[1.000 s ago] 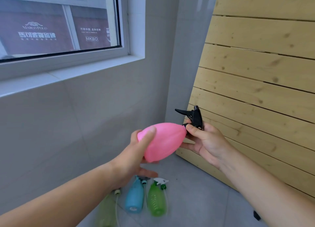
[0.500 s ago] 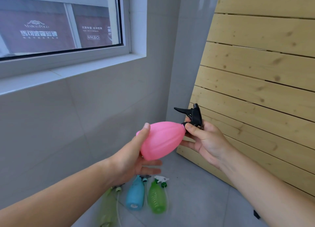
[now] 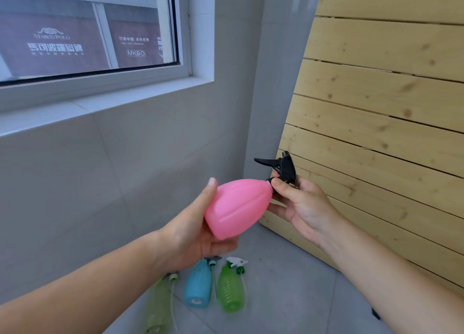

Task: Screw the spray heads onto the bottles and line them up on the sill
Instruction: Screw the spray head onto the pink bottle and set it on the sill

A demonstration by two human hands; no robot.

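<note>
A white-framed window (image 3: 186,27) fills the upper left of the frame. Through its glass shows a maroon sign (image 3: 55,48) with pale lettering, "MARCO POLO" and "MKBO" among it. Below the window, large glossy grey wall tiles (image 3: 75,183) run down to a matt grey tiled floor (image 3: 288,296). On the right, a pale knotty pine panel of horizontal slats (image 3: 376,112) stands tilted. At lower right a small black object (image 3: 375,313) lies on the floor; what it is cannot be told.
</note>
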